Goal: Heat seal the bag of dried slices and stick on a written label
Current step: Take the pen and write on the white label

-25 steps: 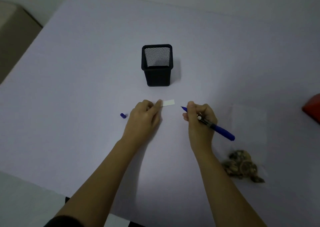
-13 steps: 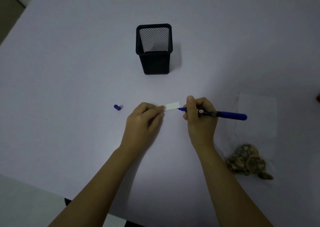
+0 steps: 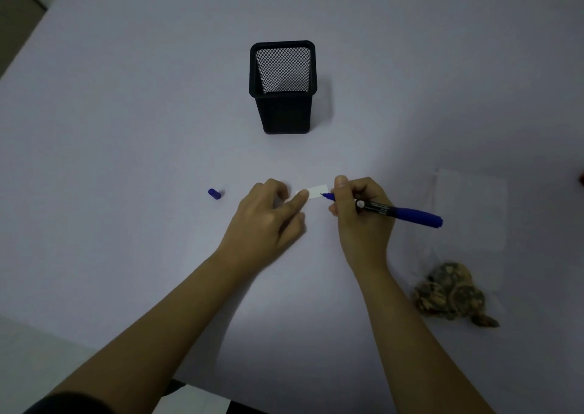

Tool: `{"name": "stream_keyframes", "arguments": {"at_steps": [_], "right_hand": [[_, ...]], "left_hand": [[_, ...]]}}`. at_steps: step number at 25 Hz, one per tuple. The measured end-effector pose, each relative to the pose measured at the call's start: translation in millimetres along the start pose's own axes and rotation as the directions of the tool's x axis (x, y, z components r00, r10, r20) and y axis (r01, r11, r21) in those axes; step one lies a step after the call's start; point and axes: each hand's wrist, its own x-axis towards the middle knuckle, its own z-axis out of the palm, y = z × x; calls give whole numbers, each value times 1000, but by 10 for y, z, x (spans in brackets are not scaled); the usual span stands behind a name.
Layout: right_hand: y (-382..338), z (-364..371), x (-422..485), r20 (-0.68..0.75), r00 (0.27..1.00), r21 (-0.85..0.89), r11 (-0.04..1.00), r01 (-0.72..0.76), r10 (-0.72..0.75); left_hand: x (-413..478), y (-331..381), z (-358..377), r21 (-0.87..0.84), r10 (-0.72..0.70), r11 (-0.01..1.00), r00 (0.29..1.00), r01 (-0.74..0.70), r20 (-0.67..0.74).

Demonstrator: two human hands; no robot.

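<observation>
A small white label (image 3: pixel 318 191) lies flat on the table near the middle. My left hand (image 3: pixel 268 221) presses its left end down with a fingertip. My right hand (image 3: pixel 360 214) grips a blue marker (image 3: pixel 401 212), and the tip touches the label's right edge. The marker's blue cap (image 3: pixel 215 193) lies to the left of my left hand. At the right, a clear plastic bag (image 3: pixel 471 211) lies flat, with brown dried slices (image 3: pixel 452 293) bunched at its near end.
A black mesh pen holder (image 3: pixel 282 91) stands upright behind the label, with nothing inside it. The white table (image 3: pixel 126 129) ends close to me at the bottom left. A sliver of something red shows at the right frame edge.
The marker tip has come down from beside the label onto its right edge. My left hand keeps pressing the label. The view has tilted down a little.
</observation>
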Motion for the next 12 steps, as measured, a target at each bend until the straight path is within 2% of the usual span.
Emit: {"name": "stream_keyframes", "arguments": {"at_steps": [4, 7, 10, 12], "right_hand": [[-11, 7, 0, 15, 1000, -9, 1000, 27, -27], [-25, -8, -18, -4, 1000, 43, 999, 23, -23], [-41, -11, -33, -24, 1000, 106, 994, 18, -15], [-43, -6, -28, -17, 1000, 123, 992, 6, -4]], "left_hand": [[18, 75, -61, -179, -165, 969, 986, 168, 28], [52, 188, -99, -307, -207, 934, 978, 186, -38], [108, 234, -154, -399, -292, 874, 956, 278, 28], [137, 231, -166, -386, -331, 862, 942, 327, 59]]}}
